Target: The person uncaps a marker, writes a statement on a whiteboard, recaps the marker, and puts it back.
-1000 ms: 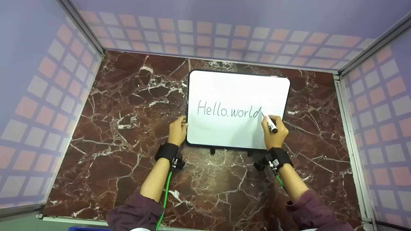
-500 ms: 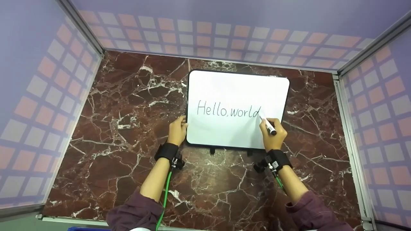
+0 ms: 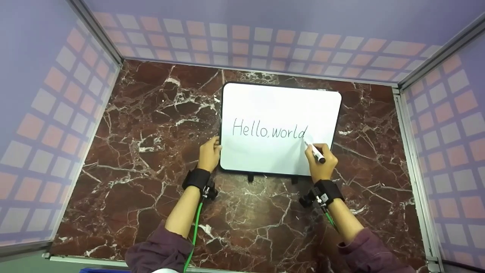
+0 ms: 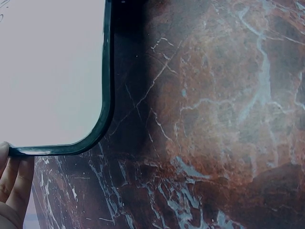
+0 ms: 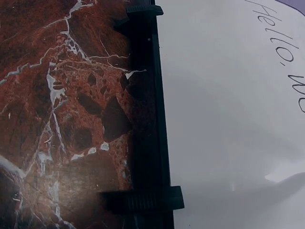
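Note:
A black-framed whiteboard (image 3: 265,102) carries the handwritten words "Hello, world" (image 3: 269,131). My right hand (image 3: 322,163) pinches a white marker (image 3: 316,153) with a black end, over the board's lower right. The marker's tip is at the foot of the letter "d". My left hand (image 3: 209,155) holds the board's left edge; in the left wrist view the thumb (image 4: 4,150) lies at the frame and fingers (image 4: 19,186) reach below it. In the right wrist view neither the right hand nor the marker shows, only the board (image 5: 224,119) and part of the writing.
The board's two black feet (image 3: 250,177) stick out at its lower edge on the dark red marble-patterned tabletop (image 3: 151,212). Panels with pink and white squares (image 3: 263,38) enclose the back and sides. A green cable (image 3: 196,231) runs along the left forearm.
My right hand and the marker have moved down and slightly left, along the stem of the "d", to its foot. My left hand stays at the board's edge.

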`<state>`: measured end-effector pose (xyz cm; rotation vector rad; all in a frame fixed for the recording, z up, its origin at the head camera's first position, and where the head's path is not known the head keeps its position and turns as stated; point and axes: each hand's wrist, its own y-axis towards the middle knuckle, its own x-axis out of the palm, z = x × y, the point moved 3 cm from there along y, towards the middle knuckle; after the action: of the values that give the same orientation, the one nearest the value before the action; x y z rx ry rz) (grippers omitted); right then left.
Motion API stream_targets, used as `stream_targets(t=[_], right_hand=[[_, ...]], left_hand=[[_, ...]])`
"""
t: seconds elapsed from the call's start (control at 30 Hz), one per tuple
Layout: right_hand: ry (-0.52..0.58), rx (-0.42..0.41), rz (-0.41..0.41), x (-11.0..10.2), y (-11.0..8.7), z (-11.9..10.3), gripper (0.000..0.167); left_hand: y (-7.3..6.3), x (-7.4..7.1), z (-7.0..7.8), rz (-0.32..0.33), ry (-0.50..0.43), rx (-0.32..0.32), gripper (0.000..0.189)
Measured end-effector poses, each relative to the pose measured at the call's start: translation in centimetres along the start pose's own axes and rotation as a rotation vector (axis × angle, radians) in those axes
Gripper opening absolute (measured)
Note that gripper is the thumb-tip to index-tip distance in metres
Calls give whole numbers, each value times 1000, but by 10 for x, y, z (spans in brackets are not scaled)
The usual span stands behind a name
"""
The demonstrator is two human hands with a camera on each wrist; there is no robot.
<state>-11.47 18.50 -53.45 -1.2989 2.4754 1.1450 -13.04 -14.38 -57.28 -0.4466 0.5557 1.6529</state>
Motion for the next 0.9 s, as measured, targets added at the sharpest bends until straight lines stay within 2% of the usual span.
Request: stream_targets(t=[0.5, 0.9], right_hand=[[14, -21, 3, -2, 0, 1, 9], [35, 2, 11, -5, 3, -1, 6]], left_hand=[[0, 0, -1, 9, 15, 18, 26], [1, 0, -1, 0, 26, 3, 27]])
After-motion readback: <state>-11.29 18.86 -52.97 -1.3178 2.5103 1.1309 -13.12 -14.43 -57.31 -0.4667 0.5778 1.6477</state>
